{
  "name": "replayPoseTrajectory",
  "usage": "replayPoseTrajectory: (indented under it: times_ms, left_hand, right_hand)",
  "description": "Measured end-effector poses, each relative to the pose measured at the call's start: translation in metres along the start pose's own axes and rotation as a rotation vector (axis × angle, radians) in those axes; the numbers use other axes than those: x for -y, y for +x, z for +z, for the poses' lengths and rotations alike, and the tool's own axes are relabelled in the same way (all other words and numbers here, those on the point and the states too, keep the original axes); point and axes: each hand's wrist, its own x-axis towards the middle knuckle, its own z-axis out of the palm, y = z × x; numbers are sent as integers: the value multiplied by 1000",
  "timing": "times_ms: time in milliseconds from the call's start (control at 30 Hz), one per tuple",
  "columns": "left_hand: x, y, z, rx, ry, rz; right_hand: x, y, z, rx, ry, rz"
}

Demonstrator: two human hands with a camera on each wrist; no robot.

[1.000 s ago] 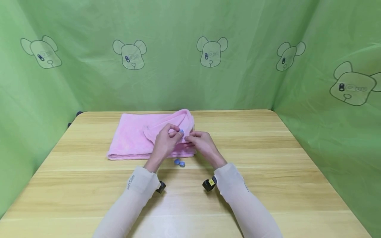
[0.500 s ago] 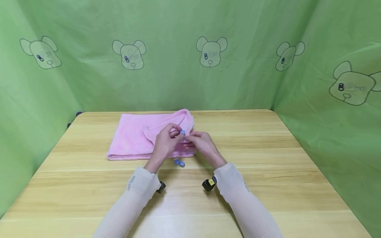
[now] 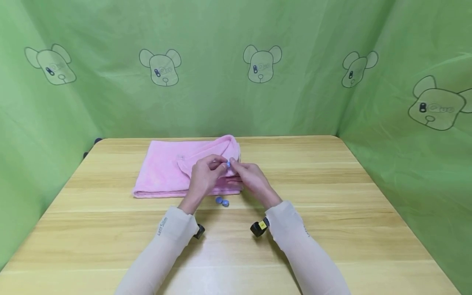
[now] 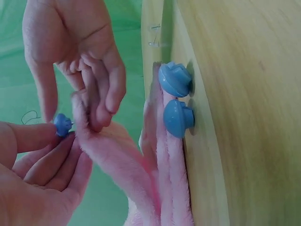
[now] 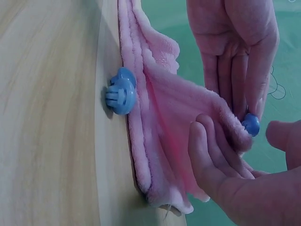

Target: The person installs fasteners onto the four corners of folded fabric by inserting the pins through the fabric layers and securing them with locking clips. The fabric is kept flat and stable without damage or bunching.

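A folded pink plush cloth (image 3: pixel 162 170) lies on the table, one corner lifted toward the hands. My left hand (image 3: pixel 202 175) pinches a small blue quilt clip (image 4: pixel 62 125) between thumb and fingers, right at the raised cloth edge (image 5: pixel 230 123). A thin pin seems to run from the clip to the cloth in the left wrist view. My right hand (image 3: pixel 254 179) has its fingers (image 5: pixel 202 141) against the other side of that edge. Its thumb (image 5: pixel 278 134) stands away from the cloth, close to the held clip.
Two more blue mushroom-shaped clips, one (image 4: pixel 175 79) beside the other (image 4: pixel 178 118), lie in front of the cloth. The wooden table (image 3: pixel 313 229) extends around them. A green curtain (image 3: pixel 210 102) encloses the back and sides.
The held clip has shifted slightly right, toward my right hand. My right thumb has lifted off the cloth edge and moved up to the clip. The cloth and loose clips stay put.
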Motion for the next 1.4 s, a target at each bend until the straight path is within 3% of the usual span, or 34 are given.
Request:
replayPoseTrajectory:
  times_ms: [200,367,533,1100,1400]
  left_hand:
    - [-1,0,-6,-25,34,-65]
    - [-1,1,-9,36,117,-114]
    - [2,1,-9,86,141,-104]
    - [1,1,-8,104,123,-106]
    - [-2,-1,-5,171,307,-30]
  right_hand:
    - [0,1,0,2,-10,-5]
    - [0,1,-1,19,2,-12]
    - [1,1,1,28,42,-12]
    - [-1,0,1,-5,50,-34]
    - [-3,1,-2,-42,-1,-36]
